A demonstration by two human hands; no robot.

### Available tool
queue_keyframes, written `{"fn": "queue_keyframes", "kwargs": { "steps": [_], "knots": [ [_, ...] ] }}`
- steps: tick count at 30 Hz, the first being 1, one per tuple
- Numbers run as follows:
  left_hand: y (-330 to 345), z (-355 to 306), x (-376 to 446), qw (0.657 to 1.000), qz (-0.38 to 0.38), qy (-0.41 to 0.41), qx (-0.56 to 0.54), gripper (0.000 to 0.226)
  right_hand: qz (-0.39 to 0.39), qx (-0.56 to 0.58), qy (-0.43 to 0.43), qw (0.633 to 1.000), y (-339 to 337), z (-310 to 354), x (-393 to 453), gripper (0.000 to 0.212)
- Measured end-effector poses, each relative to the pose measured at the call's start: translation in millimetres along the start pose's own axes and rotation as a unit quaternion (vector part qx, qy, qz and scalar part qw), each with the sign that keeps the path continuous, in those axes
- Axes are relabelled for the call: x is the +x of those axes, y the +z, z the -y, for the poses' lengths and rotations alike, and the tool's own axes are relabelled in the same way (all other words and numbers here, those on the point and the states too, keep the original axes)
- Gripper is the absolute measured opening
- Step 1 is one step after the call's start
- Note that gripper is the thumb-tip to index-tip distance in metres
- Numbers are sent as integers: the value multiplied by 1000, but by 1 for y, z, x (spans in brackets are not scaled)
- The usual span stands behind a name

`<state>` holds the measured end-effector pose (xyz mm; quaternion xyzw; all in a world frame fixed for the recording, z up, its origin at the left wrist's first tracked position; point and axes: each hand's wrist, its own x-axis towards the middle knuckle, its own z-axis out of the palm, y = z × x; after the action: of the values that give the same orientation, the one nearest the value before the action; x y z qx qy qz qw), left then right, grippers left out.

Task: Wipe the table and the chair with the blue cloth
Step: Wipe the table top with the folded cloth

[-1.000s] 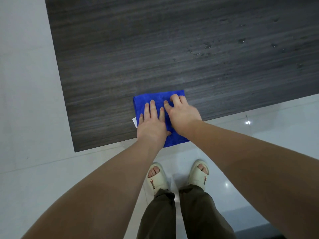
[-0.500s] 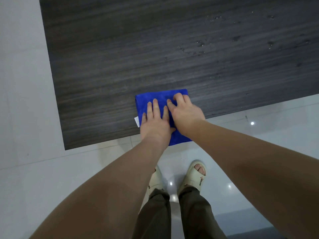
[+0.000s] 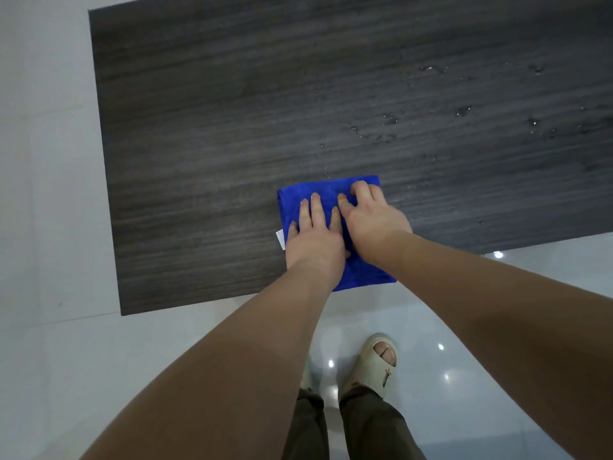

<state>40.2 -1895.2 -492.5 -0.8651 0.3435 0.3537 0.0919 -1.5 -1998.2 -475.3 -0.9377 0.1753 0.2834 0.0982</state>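
A folded blue cloth [image 3: 323, 189] lies on the dark wood-grain table [image 3: 205, 154] at its near edge, its lower corner hanging over the edge. My left hand [image 3: 315, 239] lies flat on the cloth with straight fingers. My right hand [image 3: 373, 217] presses on the cloth beside it, fingers slightly bent at the cloth's far right corner. A small white tag [image 3: 280, 239] sticks out at the cloth's left side. No chair is in view.
Water droplets [image 3: 391, 119] dot the table to the right and beyond the cloth. The table's left edge and near edge border a pale glossy tiled floor [image 3: 59, 360]. My feet in beige slippers [image 3: 379, 358] stand just below the table edge.
Both hands have stayed on the cloth and pushed it slightly to the right along the near edge. My view has shifted, and one foot has stepped out of sight behind my arm.
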Motion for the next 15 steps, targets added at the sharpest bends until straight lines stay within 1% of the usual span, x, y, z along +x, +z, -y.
{"fn": "queue_keyframes", "kwargs": {
  "steps": [4, 9, 12, 15],
  "knots": [
    [-17, 2, 20, 1000, -3, -8, -5, 83, -4, -10, -15, 1000, -19, -5, 22, 82],
    [-41, 6, 46, 1000, -20, -15, -11, 81, -2, -15, -25, 1000, -42, -9, 53, 85],
    [-53, 9, 58, 999, -21, -22, -16, 81, -16, -12, -32, 999, -52, -11, 67, 72],
    [-65, 11, 69, 999, -23, -24, -16, 81, -22, -11, -33, 999, -63, -14, 83, 69]
  ]
}}
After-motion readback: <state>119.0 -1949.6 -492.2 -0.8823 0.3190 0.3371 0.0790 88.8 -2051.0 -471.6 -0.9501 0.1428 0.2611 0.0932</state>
